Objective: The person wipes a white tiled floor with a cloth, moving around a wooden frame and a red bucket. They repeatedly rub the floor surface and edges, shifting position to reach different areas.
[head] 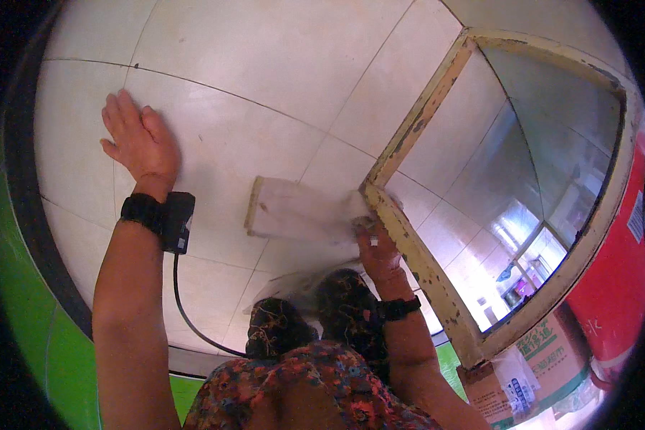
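Note:
My left hand (142, 142) lies on the pale tiled surface (258, 70), its fingers pointing away from me and nothing held. A black box on a wrist strap (177, 222) sits at that wrist, with a cable running down toward my lap. On the other side, my right hand (379, 250) grips one end of a whitish cloth (295, 209) with a tan edge. Motion blurs the cloth and the fingers. That hand is right beside the worn, yellowish frame (427, 258) of a glazed panel; whether it touches the frame, I cannot tell.
The panel's glass (553, 134) spans the right side, with reflections and peeling paint around it. Beyond stand a cardboard box (548, 371) with printing and a red container (618, 301). A dark border (24, 134) edges the tiles at left, with a green surface (19, 301) past it.

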Demonstrator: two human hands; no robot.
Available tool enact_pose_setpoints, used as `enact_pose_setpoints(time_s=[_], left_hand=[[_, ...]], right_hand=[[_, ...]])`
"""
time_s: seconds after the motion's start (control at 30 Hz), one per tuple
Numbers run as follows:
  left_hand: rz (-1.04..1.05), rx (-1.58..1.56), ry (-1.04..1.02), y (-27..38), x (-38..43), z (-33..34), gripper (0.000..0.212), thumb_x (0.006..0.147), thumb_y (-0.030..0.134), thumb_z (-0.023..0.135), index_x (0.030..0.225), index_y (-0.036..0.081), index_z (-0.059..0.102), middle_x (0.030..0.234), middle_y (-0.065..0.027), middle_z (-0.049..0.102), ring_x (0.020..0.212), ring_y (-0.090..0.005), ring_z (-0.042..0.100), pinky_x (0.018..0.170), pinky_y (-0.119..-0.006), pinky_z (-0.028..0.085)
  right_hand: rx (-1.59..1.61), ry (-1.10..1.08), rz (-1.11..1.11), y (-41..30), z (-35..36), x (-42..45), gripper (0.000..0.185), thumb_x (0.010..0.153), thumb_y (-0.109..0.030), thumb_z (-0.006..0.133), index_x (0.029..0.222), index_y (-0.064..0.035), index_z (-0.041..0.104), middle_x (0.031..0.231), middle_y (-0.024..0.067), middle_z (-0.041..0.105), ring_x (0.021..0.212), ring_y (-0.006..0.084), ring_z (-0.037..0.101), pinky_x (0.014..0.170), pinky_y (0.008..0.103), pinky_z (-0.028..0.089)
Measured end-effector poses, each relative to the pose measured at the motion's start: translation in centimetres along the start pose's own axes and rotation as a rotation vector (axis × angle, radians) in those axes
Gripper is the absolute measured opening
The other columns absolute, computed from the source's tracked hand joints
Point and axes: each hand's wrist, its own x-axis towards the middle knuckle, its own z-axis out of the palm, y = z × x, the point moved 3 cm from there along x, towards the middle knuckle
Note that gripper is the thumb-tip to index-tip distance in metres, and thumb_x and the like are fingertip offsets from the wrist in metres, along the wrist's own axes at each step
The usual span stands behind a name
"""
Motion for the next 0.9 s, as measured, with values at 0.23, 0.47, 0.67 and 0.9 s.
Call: enact_pose_setpoints(time_s=[0.23, 0.47, 0.67, 0.9], left_hand=[[-0.003, -0.001, -0.021, 0.2, 0.0, -0.1, 0.051, 0.096, 0.032, 0.036, 0.141, 0.008, 0.037, 0.15, -0.0174, 0.033, 0.14, -0.0343, 0.026, 0.105, -0.067, 0.016], [0.017, 0.033, 0.005, -0.1, 0.2, 0.1, 0.052, 0.097, 0.032, 0.036, 0.141, 0.007, 0.037, 0.15, -0.0179, 0.032, 0.14, -0.0346, 0.027, 0.106, -0.066, 0.017], [0.01, 0.002, 0.003, 0.1, 0.3, -0.2, 0.053, 0.097, 0.032, 0.034, 0.142, 0.004, 0.036, 0.151, -0.0178, 0.03, 0.14, -0.0341, 0.026, 0.107, -0.065, 0.016], [0.018, 0.047, -0.037, -0.3, 0.3, 0.0, 0.054, 0.098, 0.033, 0.033, 0.144, 0.004, 0.034, 0.152, -0.0175, 0.029, 0.142, -0.0335, 0.024, 0.11, -0.061, 0.013]], right_hand=[[-0.042, 0.355, -0.37, 7.3, -2.5, 10.2, 0.033, 0.075, -0.004, 0.06, 0.108, -0.0067, 0.065, 0.103, 0.0138, 0.067, 0.098, 0.036, 0.06, 0.095, 0.0457, 0.041], [0.088, 0.51, -0.136, 4.6, -1.4, 16.9, 0.038, 0.083, -0.005, 0.059, 0.121, 0.0001, 0.058, 0.129, 0.0197, 0.055, 0.117, 0.0357, 0.053, 0.104, 0.0426, 0.038], [0.023, 0.074, -0.436, 4.5, -1.8, 9.1, 0.036, 0.073, 0.0, 0.06, 0.109, 0.0001, 0.062, 0.11, 0.021, 0.061, 0.104, 0.0387, 0.056, 0.09, 0.0429, 0.044], [0.482, 0.733, 0.521, 21.7, -7.3, 17.4, 0.045, 0.093, -0.042, 0.047, 0.113, -0.0039, 0.061, 0.1, 0.0124, 0.067, 0.089, 0.0303, 0.063, 0.074, 0.0441, 0.054]])
